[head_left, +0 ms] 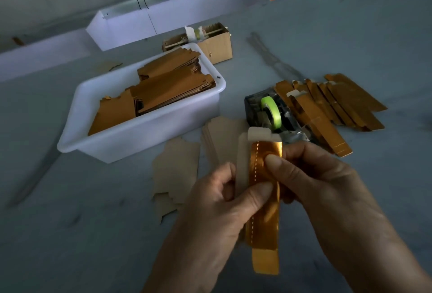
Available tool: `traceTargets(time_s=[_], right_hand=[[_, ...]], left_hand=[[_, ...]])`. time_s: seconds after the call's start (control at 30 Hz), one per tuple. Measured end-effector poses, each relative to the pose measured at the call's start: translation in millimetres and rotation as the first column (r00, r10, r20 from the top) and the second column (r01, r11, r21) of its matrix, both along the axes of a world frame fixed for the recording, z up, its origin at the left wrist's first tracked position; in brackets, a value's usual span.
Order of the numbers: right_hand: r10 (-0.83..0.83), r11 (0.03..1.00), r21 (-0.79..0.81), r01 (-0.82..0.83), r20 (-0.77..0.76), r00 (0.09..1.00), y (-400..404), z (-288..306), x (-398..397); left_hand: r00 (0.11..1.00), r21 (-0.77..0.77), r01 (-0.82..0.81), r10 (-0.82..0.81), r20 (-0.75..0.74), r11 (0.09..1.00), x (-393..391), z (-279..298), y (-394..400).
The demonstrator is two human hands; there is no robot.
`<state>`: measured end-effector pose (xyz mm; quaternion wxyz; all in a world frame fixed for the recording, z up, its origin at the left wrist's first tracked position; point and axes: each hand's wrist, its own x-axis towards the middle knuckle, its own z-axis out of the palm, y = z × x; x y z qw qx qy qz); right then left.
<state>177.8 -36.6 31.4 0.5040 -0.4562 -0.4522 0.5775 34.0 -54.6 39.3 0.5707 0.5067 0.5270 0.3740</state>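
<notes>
Head view showed the gold carton blank [265,234] held in the air over the bench [70,234], close to me, its pale flap end pointing toward the tape dispenser [261,115]. My left hand [217,201] pinched it, thumb laid across the foil face and fingers curled behind. My right hand [327,187] gripped the opposite edge, thumb pressing beside the dashed crease. I judged the fold only half formed. The foil looked slick, so uneven thumb pressure could let a panel slide and crease off the dashed line, or crush the flap. Further out lay loose brown blanks [177,168], a white tub [140,138] of stacked blanks, and a pile of folded cartons [339,103].
</notes>
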Motion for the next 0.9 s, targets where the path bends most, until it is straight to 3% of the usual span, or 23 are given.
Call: traceTargets(time_s=[0.13, 0.4, 0.53, 0.63, 0.67, 0.73, 0.9], right_hand=[[-0.097, 0.994, -0.051, 0.096, -0.013, 0.995, 3.9, -2.5, 4.2], [-0.062, 0.993, -0.106, 0.057, -0.053, 0.997, 8.4, -6.2, 2.4], [-0.079, 0.991, -0.111, 0.07, -0.073, 0.994, 8.3, -6.8, 1.7], [-0.104, 0.987, -0.13, 0.09, -0.103, 0.989, 9.8, -8.9, 3.3], [-0.109, 0.987, -0.132, 0.095, -0.105, 0.988, 10.1, -9.3, 4.1], [-0.1, 0.988, -0.131, 0.086, -0.099, 0.99, 9.8, -9.5, 4.6], [-0.088, 0.988, -0.137, 0.075, -0.088, 0.992, 8.2, -12.2, 3.8]], left_hand=[[0.977, -0.121, 0.152, -0.131, 0.171, 0.981, -3.9, -0.5, -3.1], [0.972, -0.112, 0.223, -0.211, 0.104, 0.968, -5.8, 2.9, -4.2], [0.993, -0.066, 0.117, -0.119, -0.022, 0.991, -2.1, -1.3, -7.1], [0.938, 0.173, 0.084, -0.019, -0.346, 0.981, 6.2, -4.1, -12.5], [0.926, 0.247, 0.038, 0.059, -0.372, 0.968, 8.6, -3.6, -13.4], [0.932, 0.307, -0.085, 0.184, -0.312, 0.948, 13.4, 0.2, -13.5], [0.923, 0.376, -0.196, 0.299, -0.24, 0.906, 19.5, -0.5, -11.1]])
